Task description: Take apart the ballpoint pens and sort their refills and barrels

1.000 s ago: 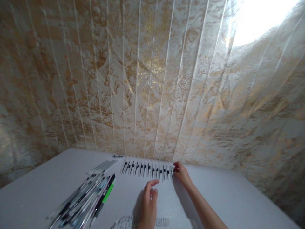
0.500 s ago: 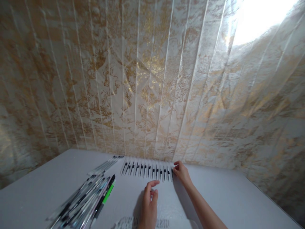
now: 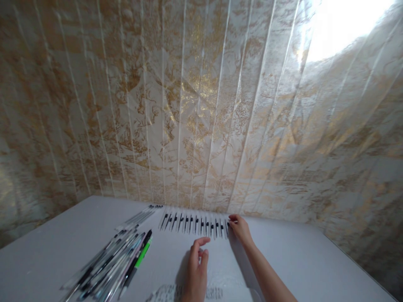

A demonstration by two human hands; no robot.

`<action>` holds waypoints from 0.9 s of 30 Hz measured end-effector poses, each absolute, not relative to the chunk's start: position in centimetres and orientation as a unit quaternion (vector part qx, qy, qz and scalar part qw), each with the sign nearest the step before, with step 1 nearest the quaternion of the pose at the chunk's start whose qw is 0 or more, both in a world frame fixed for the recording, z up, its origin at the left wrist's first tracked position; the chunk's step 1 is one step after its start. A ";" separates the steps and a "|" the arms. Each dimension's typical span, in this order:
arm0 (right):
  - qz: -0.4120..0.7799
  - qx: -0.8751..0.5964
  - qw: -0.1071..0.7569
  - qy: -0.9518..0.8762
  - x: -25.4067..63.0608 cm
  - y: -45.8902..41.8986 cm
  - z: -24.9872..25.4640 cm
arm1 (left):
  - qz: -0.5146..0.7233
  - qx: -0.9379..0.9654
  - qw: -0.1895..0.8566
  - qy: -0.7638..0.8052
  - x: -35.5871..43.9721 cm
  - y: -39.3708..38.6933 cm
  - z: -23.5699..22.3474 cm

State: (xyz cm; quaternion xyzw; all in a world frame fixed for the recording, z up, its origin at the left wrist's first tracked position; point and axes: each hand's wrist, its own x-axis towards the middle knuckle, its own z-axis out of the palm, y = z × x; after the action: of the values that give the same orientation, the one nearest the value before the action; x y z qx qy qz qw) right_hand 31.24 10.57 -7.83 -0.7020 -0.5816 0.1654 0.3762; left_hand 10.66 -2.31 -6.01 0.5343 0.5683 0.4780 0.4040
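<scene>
A row of several clear pens with black tips (image 3: 195,224) lies side by side at the far edge of a white table (image 3: 315,260), against the wall. My right hand (image 3: 239,228) is at the row's right end, its fingertips pinched on the last pen there. My left hand (image 3: 197,268) rests on the table below the row, fingers loosely curled, forefinger stretched forward, holding nothing. A loose pile of pens (image 3: 113,262), one with a green barrel (image 3: 143,253), lies to the left of my left hand.
A few more clear pens (image 3: 140,216) lie between the pile and the row. A glossy gold-and-white panelled wall (image 3: 195,109) rises right behind the table. A printed sheet edge (image 3: 166,292) shows at the bottom by my left wrist.
My right hand has shifted slightly at the row's right end. The left hand and the pens have stayed put.
</scene>
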 end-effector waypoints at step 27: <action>0.175 -0.678 0.435 -0.567 31.4 11.2 -8.3 | 0.481 0.540 0.413 0.554 10.7 -2.1 -6.3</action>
State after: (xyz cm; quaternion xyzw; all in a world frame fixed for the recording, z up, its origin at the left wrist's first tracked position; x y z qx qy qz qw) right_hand 31.39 11.18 -8.26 -0.6779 -0.5666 0.1750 0.4345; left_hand 10.70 -2.08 -6.30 0.5402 0.5535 0.4811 0.4128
